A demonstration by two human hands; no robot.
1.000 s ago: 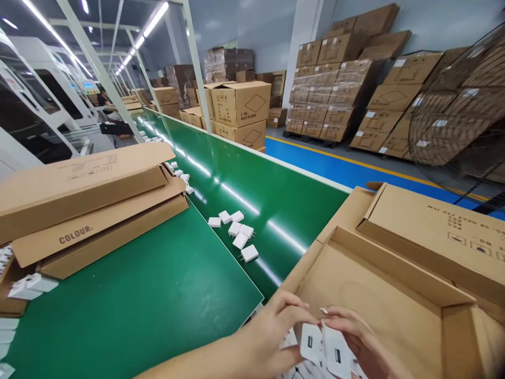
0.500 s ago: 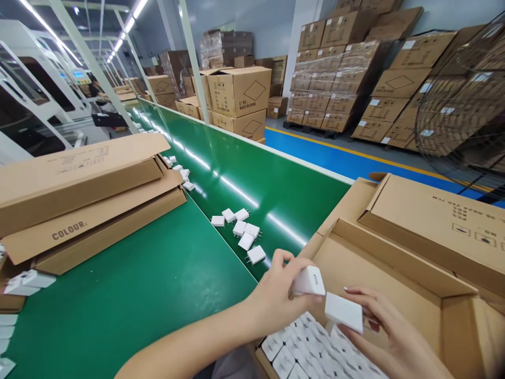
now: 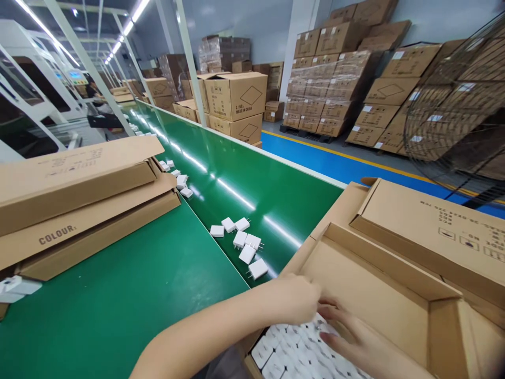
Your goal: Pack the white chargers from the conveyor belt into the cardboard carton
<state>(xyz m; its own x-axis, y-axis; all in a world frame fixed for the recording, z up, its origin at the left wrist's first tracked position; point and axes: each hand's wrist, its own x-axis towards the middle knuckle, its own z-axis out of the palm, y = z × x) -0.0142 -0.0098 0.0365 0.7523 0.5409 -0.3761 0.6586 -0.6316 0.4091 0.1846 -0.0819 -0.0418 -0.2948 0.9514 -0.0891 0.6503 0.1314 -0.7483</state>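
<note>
Over packed chargers (image 3: 292, 350) with right hand (image 3: 357, 338), parted and seemingly empty; nearer 7 loose chargers (image 3: 248, 255) with left hand (image 3: 300, 300), curled, too blurred to tell grip.

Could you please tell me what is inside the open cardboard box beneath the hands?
Inside the open cardboard box, white plug adapters sit packed in rows. The left hand and right hand hide part of them; anything beneath this layer is covered.
</note>
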